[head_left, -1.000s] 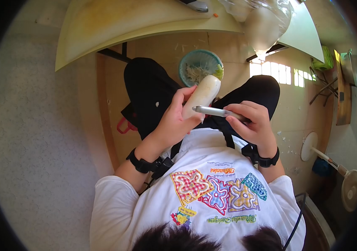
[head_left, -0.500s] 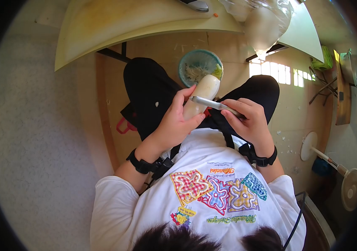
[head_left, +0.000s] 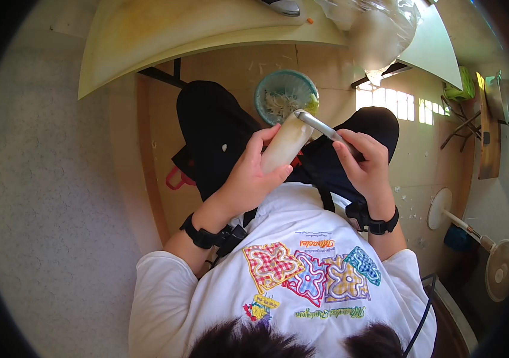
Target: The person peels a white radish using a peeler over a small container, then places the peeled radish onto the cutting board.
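Observation:
My left hand (head_left: 251, 168) is wrapped round the lower part of a pale white radish (head_left: 285, 146), which tilts up and away from me over my lap. In my right hand (head_left: 366, 165) is a silvery peeler (head_left: 321, 127), gripped by its handle. The peeler's head touches the radish near its far end. Just beyond that end, a teal waste basket (head_left: 258, 95) stands on the floor between my knees, holding thin white peelings (head_left: 281, 106) and something yellow-green. My fingers partly cover the radish and the peeler's handle.
A table (head_left: 207, 27) stretches across the top, with a clear plastic bag (head_left: 380, 36) of pale things hanging over its edge. At the right are a white fan (head_left: 501, 269) and a folding stand (head_left: 463, 128). White scraps (head_left: 408, 206) lie on the floor.
My right hand has moved the peeler along the radish, away from me, from its middle to its far end. My left hand keeps its hold in about the same place.

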`<state>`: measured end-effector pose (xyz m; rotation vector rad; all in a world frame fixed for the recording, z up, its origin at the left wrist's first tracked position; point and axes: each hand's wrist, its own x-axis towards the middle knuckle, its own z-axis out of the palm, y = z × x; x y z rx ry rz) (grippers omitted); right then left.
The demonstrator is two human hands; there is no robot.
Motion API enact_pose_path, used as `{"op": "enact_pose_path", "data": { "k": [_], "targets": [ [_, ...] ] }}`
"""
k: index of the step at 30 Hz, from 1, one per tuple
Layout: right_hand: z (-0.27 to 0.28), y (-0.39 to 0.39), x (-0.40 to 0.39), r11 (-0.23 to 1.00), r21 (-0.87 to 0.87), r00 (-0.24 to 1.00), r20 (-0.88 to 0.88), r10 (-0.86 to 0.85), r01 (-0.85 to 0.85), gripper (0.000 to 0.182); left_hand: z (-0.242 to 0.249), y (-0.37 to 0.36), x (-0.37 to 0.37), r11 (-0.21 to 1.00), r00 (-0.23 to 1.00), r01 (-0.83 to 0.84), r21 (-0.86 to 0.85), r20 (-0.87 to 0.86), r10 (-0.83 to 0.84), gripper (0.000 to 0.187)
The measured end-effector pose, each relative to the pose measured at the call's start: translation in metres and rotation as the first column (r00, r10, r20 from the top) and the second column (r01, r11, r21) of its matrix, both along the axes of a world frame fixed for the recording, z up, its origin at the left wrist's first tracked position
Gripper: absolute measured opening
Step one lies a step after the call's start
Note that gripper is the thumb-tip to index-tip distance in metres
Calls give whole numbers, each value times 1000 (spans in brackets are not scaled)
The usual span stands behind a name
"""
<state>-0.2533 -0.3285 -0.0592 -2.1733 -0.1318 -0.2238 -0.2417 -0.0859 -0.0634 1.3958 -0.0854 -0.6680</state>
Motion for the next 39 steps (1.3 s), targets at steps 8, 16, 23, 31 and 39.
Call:
{"op": "enact_pose_path", "data": {
  "k": [8, 16, 23, 31, 39],
  "targets": [
    [11, 5, -2, 970, 89, 957, -166, 236, -224, 18, 6, -4, 3, 1000, 1000, -24, 19, -14, 24, 65],
    [12, 8, -2, 971, 88, 957, -174, 233, -221, 20, 4, -3, 4, 998, 1000, -11, -63, 6, 12, 75],
    [10, 6, -3, 973, 69, 957, -180, 228, -219, 19, 6, -1, 6, 1000, 986, 6, -14, -169, -8, 63],
    [-7, 0, -7, 956, 231, 982, -91, -166, 183, 15, 3, -2, 4, 999, 996, -11, -42, -87, 7, 61],
    [5, 7, -10, 983, 95, 983, -78, 165, -158, 20, 3, -4, 6, 999, 999, 19, -46, -37, -21, 69]
  ]
}}
